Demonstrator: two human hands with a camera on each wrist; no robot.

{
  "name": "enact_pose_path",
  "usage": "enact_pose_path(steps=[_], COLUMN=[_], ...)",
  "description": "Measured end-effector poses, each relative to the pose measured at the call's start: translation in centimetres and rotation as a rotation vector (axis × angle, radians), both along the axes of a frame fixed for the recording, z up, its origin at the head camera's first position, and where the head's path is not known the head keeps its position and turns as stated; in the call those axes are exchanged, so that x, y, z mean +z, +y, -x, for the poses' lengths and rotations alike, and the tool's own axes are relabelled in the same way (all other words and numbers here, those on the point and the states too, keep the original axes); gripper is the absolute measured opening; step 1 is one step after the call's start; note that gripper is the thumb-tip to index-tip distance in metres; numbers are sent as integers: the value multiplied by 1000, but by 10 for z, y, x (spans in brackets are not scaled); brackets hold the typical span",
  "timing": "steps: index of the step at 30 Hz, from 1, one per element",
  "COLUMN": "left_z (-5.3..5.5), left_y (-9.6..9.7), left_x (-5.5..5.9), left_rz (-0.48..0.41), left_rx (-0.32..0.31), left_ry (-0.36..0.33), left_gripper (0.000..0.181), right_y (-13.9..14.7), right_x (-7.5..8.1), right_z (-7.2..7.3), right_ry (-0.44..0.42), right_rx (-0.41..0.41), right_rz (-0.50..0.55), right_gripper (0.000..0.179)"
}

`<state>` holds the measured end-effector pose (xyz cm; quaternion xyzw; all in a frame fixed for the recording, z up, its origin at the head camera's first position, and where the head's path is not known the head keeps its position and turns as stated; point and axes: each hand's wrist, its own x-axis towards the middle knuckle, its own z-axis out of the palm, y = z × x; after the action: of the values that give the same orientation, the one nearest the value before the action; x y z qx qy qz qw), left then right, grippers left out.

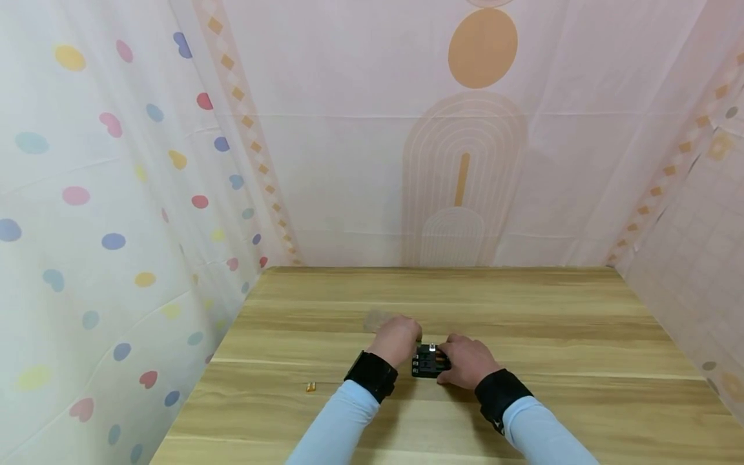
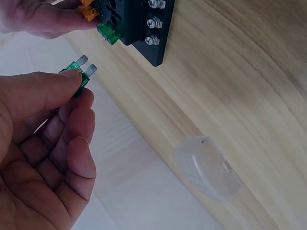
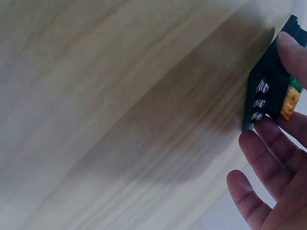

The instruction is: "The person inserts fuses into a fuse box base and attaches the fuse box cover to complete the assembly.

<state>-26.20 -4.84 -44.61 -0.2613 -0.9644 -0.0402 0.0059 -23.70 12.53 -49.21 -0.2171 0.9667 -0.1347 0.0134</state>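
Observation:
My left hand (image 1: 397, 340) pinches a green blade fuse (image 2: 80, 76) between thumb and forefinger, its two metal prongs pointing away from the fingertips. Just to the right is a black fuse block (image 1: 427, 369) with rows of metal screw terminals along its edge. My right hand (image 1: 469, 361) grips the block by its right side, thumb and fingers on opposite edges. A green fuse (image 2: 109, 33) and orange fuses (image 2: 88, 10) are seated in the block. The pinched fuse is apart from the block in the left wrist view.
A clear plastic cover (image 2: 206, 167) lies on the wooden table (image 1: 552, 323) beyond my left hand. One loose orange fuse (image 1: 310, 387) lies to the left of my left forearm. Patterned curtains (image 1: 349, 161) hang behind and beside the table.

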Motion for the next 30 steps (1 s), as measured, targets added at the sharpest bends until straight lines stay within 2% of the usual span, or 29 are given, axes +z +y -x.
enact_pose_path(steps=[8,15,20,30], left_z=[-2,-2,-5,-6], left_y=[3,4,6,9], left_x=[-2,-4,-7,-13], left_rz=[4,21,32,-3], left_rx=[-4,-54,-64,-97], left_ry=[11,67,74,22], left_gripper=[6,6,8,15], right_y=[-3,-5,-6,-5], right_x=[-1,2,2,2], right_z=[1,0,0,-1], right_ry=[-4,10,20,34], right_rx=[-16,-15,-15,0], right_rz=[-4,-12,-18,-12], right_gripper=[47,43,40,38])
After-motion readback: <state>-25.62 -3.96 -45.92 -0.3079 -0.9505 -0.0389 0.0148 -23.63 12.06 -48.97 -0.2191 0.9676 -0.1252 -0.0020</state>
